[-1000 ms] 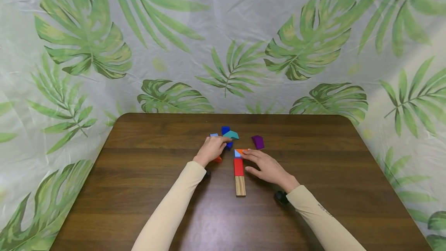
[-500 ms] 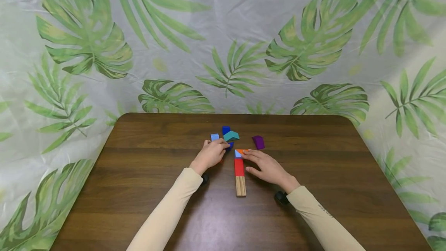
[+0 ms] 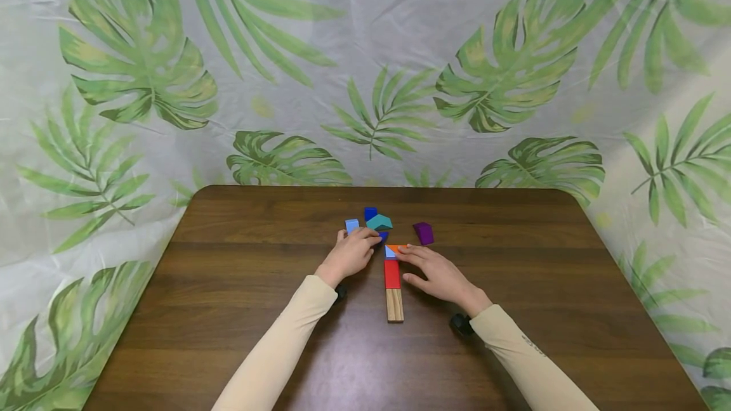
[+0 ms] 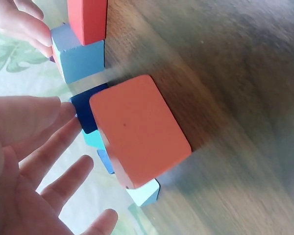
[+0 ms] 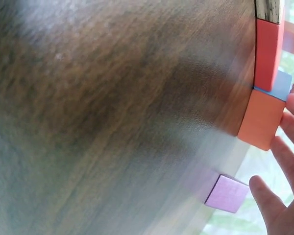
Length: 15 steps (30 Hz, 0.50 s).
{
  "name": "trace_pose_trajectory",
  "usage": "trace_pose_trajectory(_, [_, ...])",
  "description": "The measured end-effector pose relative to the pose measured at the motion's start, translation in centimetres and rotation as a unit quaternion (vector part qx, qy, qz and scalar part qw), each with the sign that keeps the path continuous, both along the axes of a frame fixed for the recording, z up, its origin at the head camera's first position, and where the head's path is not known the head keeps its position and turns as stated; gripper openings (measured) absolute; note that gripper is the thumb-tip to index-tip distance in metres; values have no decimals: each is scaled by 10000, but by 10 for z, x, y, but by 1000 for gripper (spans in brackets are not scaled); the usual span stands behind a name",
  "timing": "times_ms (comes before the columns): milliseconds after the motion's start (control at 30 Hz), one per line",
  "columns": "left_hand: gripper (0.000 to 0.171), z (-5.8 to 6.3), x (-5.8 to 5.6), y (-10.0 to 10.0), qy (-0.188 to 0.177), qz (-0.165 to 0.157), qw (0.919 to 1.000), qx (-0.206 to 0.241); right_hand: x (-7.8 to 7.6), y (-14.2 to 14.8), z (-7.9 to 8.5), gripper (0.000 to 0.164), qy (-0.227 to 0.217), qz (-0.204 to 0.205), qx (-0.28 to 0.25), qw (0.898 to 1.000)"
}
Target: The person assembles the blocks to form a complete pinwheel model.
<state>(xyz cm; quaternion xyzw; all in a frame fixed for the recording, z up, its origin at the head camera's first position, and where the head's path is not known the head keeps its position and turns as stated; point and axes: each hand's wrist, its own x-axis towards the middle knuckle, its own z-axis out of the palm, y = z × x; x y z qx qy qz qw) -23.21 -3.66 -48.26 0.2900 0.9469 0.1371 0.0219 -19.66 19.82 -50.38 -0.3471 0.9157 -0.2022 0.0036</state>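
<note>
Starting at your far left, a pale blue block (image 3: 352,225) sits just beyond the outer fingers of your left hand (image 3: 349,252). That hand is loosely extended, its fingers spread and gripping nothing; its index and middle fingertips are at the upper edge of a blue block (image 3: 384,237), with the thumb stopping short of it. Beneath your left palm, an orange-red block (image 4: 137,132) rests on the bench (image 3: 514,259), hidden from the head view. Past those fingertips lie a dark blue block (image 3: 370,212) and, nearer them, a teal block (image 3: 379,222). Between your two hands runs a flat row: a light blue triangular block (image 3: 390,252) at the far end, then a red block (image 3: 391,274) touching it, then a wooden block (image 3: 395,305) touching the red one, nearest you. An orange block (image 5: 262,117) fits against the light blue one, on your right hand's side. Your right hand (image 3: 436,274) has its fingers out straight, their tips resting against that orange block without grasping it. Beyond those fingers, apart from the row, lies a purple block (image 3: 424,233).
</note>
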Motion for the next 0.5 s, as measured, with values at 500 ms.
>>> trace_pose_trajectory(500, [41, -2, -3, 8, -251, -124, 9994, -208, 1, 0, 0, 49, 16, -7, 69, 10000])
